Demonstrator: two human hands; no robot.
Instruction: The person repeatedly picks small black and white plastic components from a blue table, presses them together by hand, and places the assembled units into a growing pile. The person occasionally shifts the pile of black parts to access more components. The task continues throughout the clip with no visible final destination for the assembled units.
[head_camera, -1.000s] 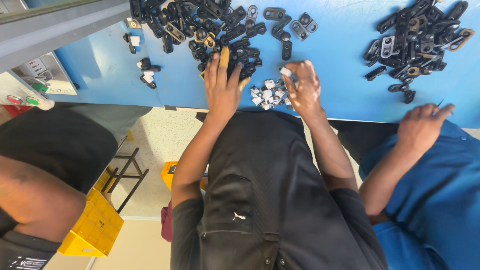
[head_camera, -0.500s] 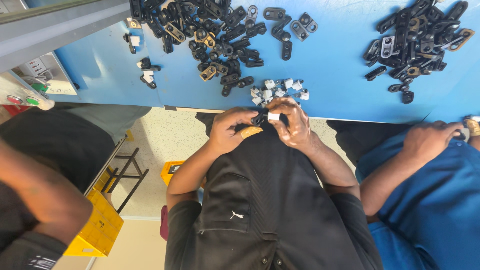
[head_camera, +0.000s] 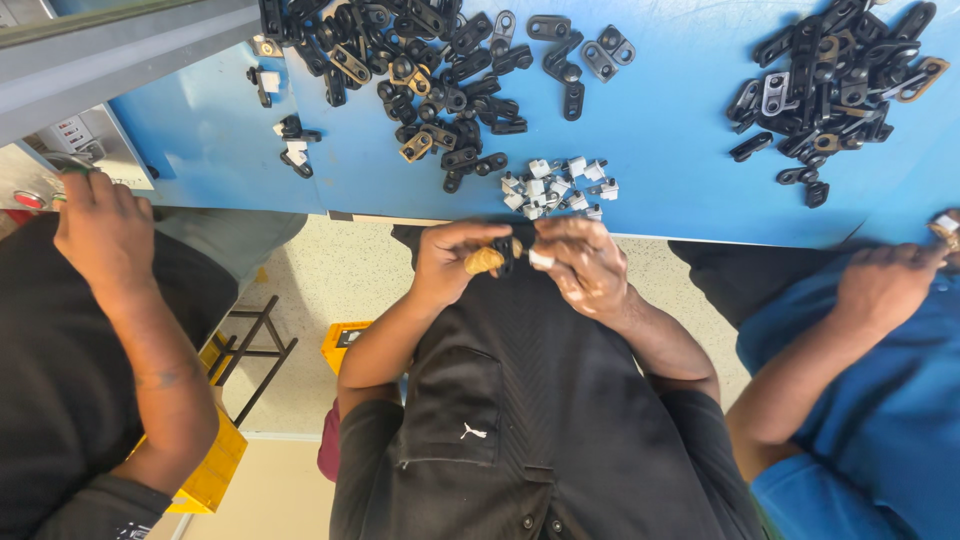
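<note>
Both hands, left hand (head_camera: 450, 262) and right hand (head_camera: 588, 265), have fingers clamped on one small black clip (head_camera: 505, 254) with a white end.

On the blue worktop (head_camera: 680, 150) ahead of me a big heap of black clips (head_camera: 410, 60) lies far left; a second black heap (head_camera: 835, 80) sits far right, well apart; a few loose clips (head_camera: 575, 55) rest between them; at my left stands a grey control box (head_camera: 85, 145); below, a yellow crate (head_camera: 215, 470) stands on the floor, a black metal frame (head_camera: 255, 350) beside it.
</note>
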